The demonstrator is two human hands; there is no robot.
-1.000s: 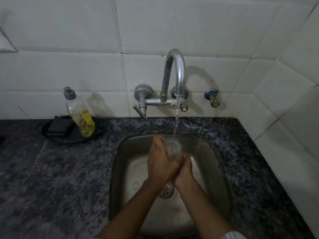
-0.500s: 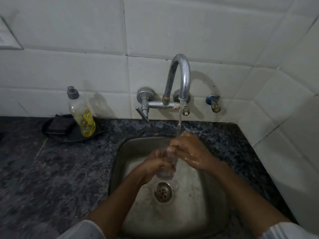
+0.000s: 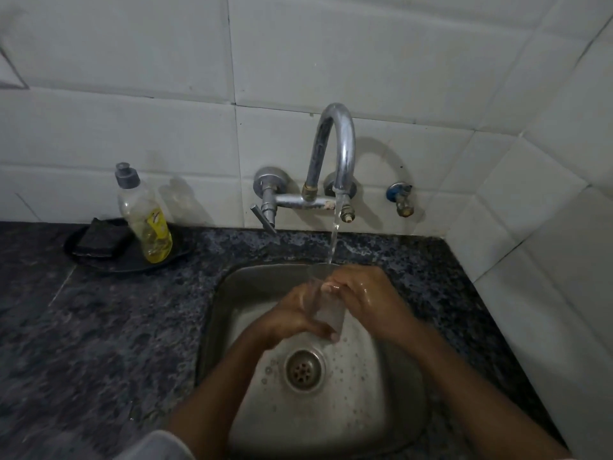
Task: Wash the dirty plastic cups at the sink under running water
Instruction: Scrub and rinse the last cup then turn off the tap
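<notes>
Steel sink point(image 3: 219, 313), cup point(image 3: 326, 310) mid-basin (rims well apart), left hand point(image 3: 292, 318) and right hand point(image 3: 368, 300) both gripping.

hands point(image 3: 335, 307) gripping clear cup point(image 3: 326, 310), under tap stream point(image 3: 334, 237)

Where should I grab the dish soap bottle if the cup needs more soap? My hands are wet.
Take the dish soap bottle around its narrower upper body just below the grey cap, coming from the sink side. It stands upright on the black tray, with the scrub pad on its far side, so that approach looks free.
</notes>
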